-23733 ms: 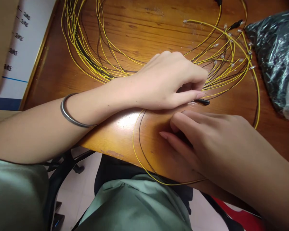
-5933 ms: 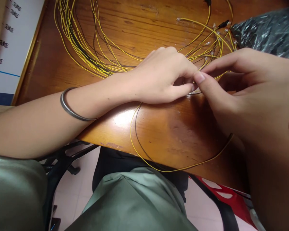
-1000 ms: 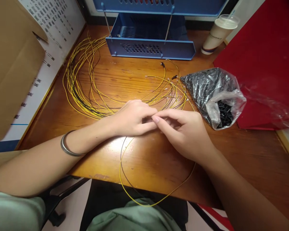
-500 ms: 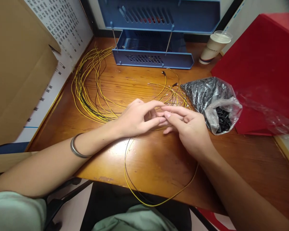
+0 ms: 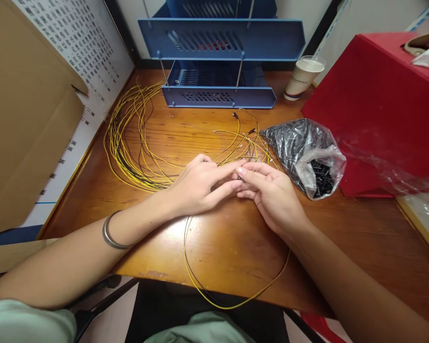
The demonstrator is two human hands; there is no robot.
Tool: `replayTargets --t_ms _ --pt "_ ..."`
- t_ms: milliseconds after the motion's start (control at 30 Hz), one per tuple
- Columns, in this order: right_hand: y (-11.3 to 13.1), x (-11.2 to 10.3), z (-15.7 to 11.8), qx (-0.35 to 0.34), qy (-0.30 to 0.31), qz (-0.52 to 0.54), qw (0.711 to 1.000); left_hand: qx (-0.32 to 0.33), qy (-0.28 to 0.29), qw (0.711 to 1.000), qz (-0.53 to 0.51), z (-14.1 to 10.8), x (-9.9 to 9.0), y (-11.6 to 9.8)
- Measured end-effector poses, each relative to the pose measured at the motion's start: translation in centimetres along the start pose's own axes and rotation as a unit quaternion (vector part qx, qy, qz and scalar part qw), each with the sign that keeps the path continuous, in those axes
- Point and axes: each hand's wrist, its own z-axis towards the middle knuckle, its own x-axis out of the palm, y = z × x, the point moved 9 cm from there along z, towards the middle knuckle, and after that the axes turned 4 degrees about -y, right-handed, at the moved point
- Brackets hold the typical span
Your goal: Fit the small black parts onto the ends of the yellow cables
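My left hand (image 5: 200, 186) and my right hand (image 5: 277, 193) meet fingertip to fingertip over the table. Both are closed in a pinch. A tiny dark piece (image 5: 239, 177) shows at my right thumb tip; the fingers hide most of it. What my left fingers grip is hidden. A yellow and black wire loop (image 5: 232, 307) emerges below my left hand, hangs past the table's front edge and runs up under my right forearm. Just beyond the hands lie yellow wire ends (image 5: 252, 145) with small metal tips, a couple carrying black connectors (image 5: 235, 116).
A coil of yellow and black wires (image 5: 123, 152) lies left on the wooden table (image 5: 243, 252). To the right rests a clear bag of small black parts (image 5: 303, 152), before a red box (image 5: 372, 114). A blue rack (image 5: 218, 97) and paper cup (image 5: 303, 78) stand behind; cardboard (image 5: 32, 109) leans left.
The view has tilted up slightly, showing more of the rack. My fingertips have drawn closer together, and a small dark piece now shows between them. The wire loop hangs much as before.
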Motion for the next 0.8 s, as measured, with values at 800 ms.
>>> replayTargets --t_ms 800 --pt "2.6 -0.2 1.8 -0.196 0.008 -0.121 0.973 -0.004 0.109 0.994 0.015 0.3 0.5 0.4"
